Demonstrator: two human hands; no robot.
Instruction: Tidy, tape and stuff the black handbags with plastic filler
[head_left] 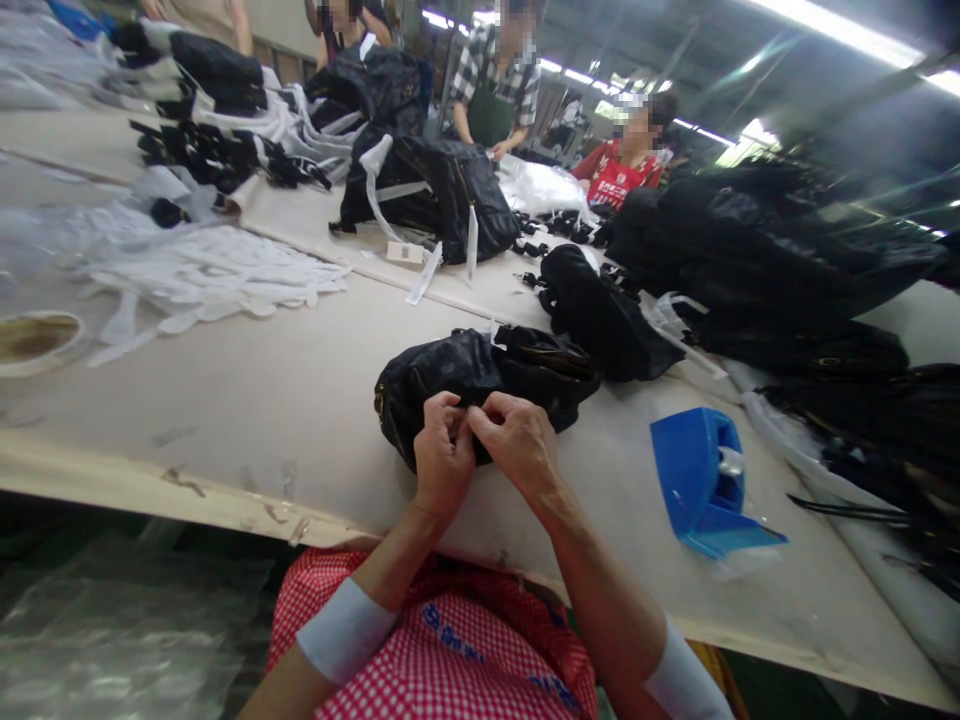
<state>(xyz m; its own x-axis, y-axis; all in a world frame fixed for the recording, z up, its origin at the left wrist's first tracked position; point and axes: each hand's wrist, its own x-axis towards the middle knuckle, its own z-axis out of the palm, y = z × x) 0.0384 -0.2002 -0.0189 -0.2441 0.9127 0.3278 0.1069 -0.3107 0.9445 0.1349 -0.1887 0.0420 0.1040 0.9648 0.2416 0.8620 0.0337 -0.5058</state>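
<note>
A small black bag (450, 362) with gold-coloured zip hardware lies on the table in front of me. My left hand (444, 450) is closed at its near side, thumb and index finger pinched together. Close beside it, my right hand (519, 440) also pinches the bag, its fingertips almost meeting those of the left. The exact part of the bag between my fingertips is too small and covered to make out. Just behind, to the right, lies another black bag (600, 315).
A blue tape dispenser (686, 480) stands to the right. Large piles of black bags (750, 240) line the right side. White strips (210, 270) and a tape roll (41, 340) lie left. Across the table (247, 400) are a black backpack (442, 195) and several people.
</note>
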